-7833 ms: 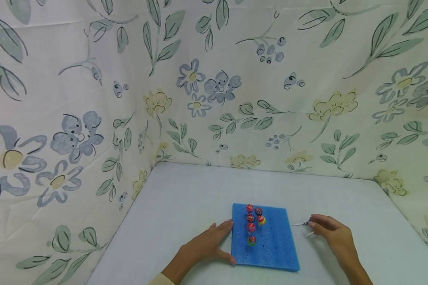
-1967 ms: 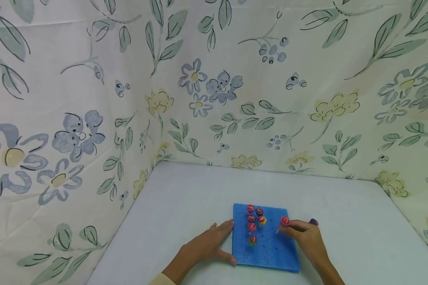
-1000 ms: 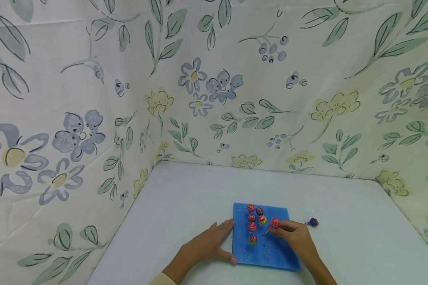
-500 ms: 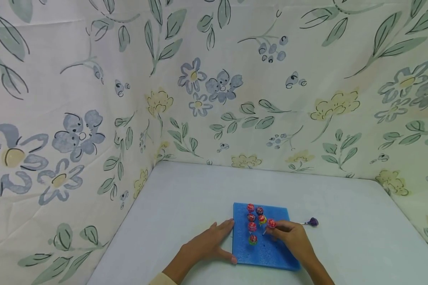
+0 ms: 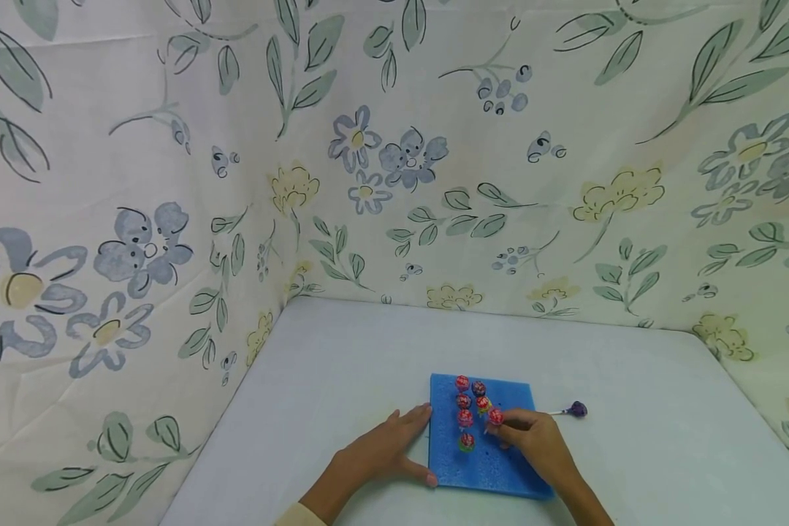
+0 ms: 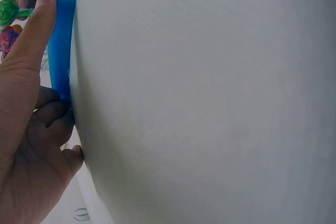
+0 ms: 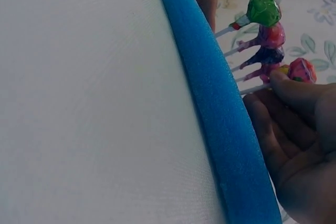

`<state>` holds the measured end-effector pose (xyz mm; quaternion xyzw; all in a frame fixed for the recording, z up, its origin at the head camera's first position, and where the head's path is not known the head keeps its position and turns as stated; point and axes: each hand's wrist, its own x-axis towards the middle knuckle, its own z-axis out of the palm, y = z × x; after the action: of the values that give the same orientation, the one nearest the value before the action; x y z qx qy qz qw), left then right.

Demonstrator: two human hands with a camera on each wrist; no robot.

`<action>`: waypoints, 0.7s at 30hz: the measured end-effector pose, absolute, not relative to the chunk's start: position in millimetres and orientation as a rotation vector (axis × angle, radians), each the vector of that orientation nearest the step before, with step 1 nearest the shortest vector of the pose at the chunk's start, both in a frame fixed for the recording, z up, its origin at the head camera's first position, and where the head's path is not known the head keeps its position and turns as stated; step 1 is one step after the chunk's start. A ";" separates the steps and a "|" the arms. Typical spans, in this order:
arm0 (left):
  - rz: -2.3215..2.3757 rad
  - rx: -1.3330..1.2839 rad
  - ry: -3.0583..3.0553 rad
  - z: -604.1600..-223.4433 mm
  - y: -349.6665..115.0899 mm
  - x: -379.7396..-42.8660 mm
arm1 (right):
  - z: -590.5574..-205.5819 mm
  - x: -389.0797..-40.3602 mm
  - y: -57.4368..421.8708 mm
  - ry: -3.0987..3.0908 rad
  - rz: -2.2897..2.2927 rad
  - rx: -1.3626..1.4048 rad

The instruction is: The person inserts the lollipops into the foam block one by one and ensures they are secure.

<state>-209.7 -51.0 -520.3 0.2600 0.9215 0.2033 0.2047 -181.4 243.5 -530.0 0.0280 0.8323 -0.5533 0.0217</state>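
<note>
My right hand (image 5: 535,438) pinches a lollipop (image 5: 496,416) with a red-pink wrapper between thumb and fingers, over the middle of a blue foam board (image 5: 450,471). In the right wrist view its wrapped head (image 7: 302,71) shows beyond the thumb, and its white stick reaches down to the foam. Several wrapped lollipops stand in the board: a column on the left, with a green-wrapped one (image 7: 264,10) nearest me, and a shorter column beside it holding a yellow-and-red one (image 5: 483,404). My left hand (image 5: 378,453) rests against the board's left edge, thumb spread at the near corner.
A dark purple lollipop (image 5: 578,409) lies on the white table (image 5: 342,351) right of the board, its stick pointing left. Small holes dot the foam. Flower-printed cloth (image 5: 394,241) stands behind the table and along its sides.
My right hand has come from the table at the right, carrying the red-pink lollipop leftward over the board to beside the yellow-and-red one. My left hand stays put.
</note>
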 end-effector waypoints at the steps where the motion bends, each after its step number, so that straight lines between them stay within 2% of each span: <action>1: 0.566 0.724 2.569 -520.3 -51.0 -209.6 | -530.2 -181.5 243.4 2.578 -1.716 0.081; 21: 0.555 0.783 2.593 -519.1 -51.3 -208.1 | -526.5 -179.8 239.4 2.641 -1.578 0.067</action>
<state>-208.1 -51.3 -519.1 0.2781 0.9213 0.1972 0.1872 -179.8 239.4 -526.5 0.0218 0.8578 -0.5125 0.0323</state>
